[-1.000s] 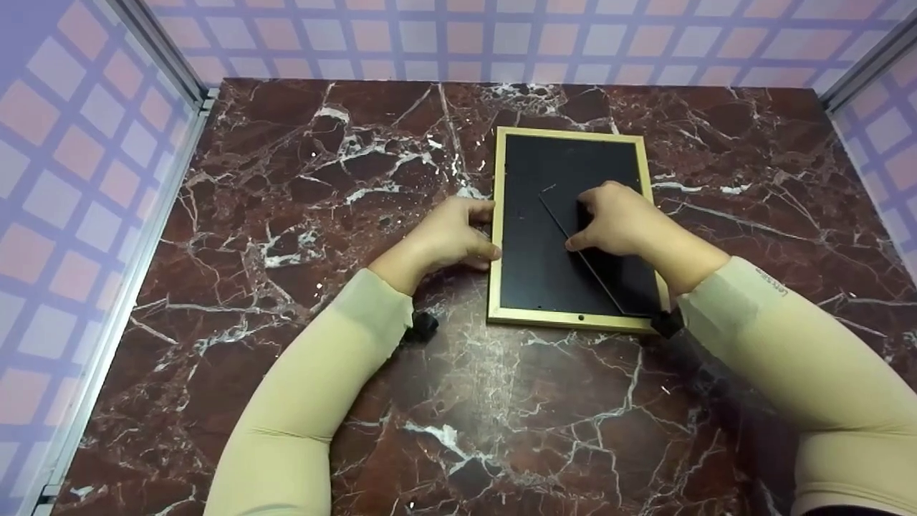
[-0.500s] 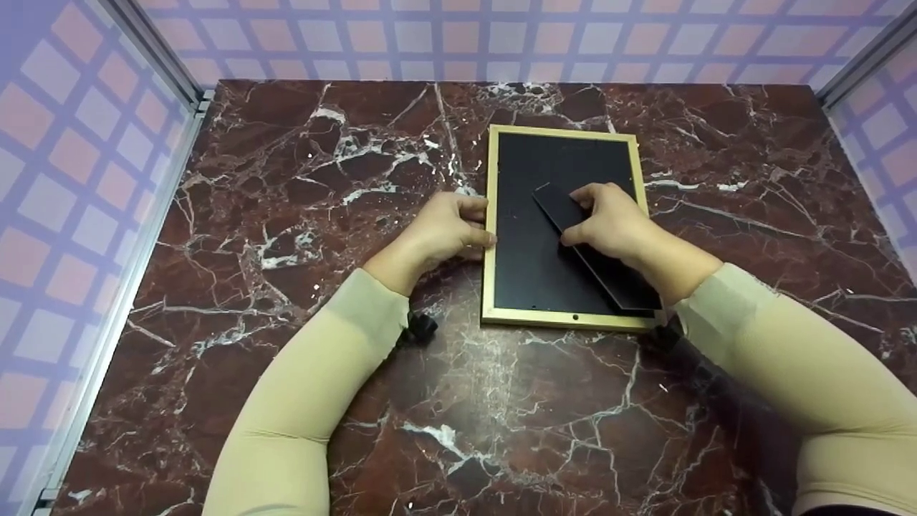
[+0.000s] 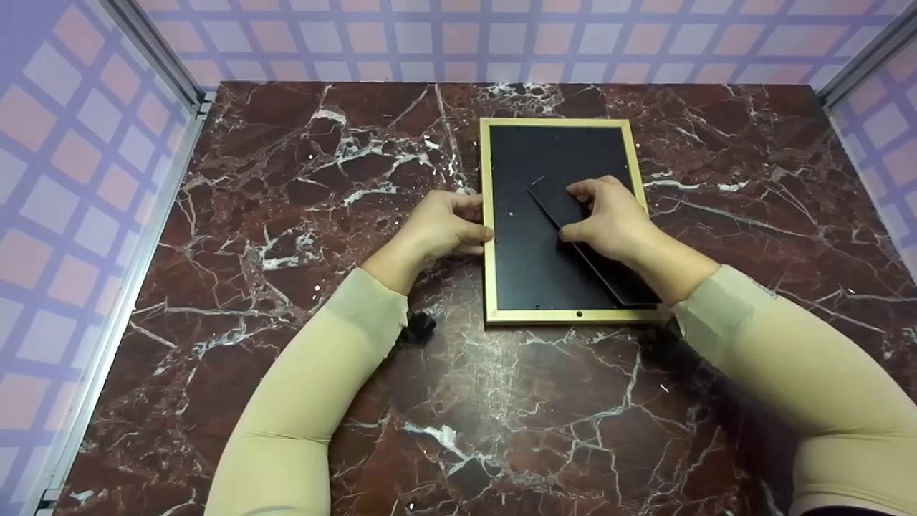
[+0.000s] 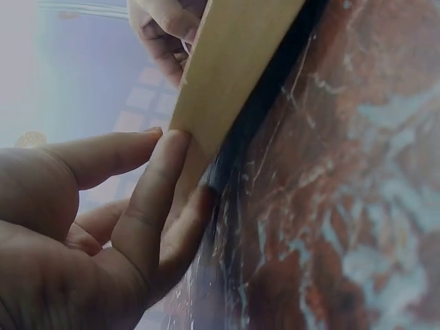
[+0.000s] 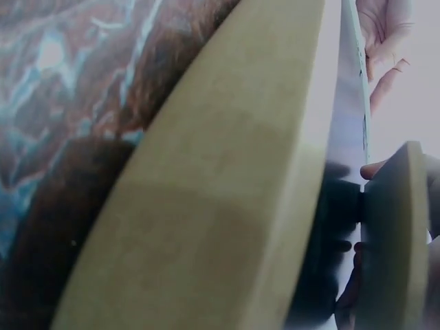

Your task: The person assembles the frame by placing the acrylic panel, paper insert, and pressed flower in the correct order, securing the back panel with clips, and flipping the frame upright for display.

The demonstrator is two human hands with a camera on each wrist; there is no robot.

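Observation:
A picture frame [image 3: 530,316] with a gold border lies face down on the marble-patterned table, its black backing board [image 3: 530,265] upward. Attached to that backing is a black easel stand [image 3: 555,201], set diagonally. My right hand [image 3: 612,222] holds the stand, thumb on its left edge and fingers on the other side. At the frame's left side, my left hand [image 3: 444,226] grips the border, thumb on top. The left wrist view shows its fingertips against the frame's side wall [image 4: 220,69]. In the right wrist view, the stand [image 5: 395,234] is raised off the backing at this end.
Checkered walls [image 3: 358,43] stand behind the table and at both sides, with metal rails [image 3: 136,236] at the corners. The dark red veined tabletop [image 3: 286,179] surrounds the frame. A small black device [image 3: 419,328] sits at the left wrist.
The frame has turned slightly counterclockwise, its top edge shifting left. Both hands have moved slightly left and away with it, keeping their holds on the frame and the stand.

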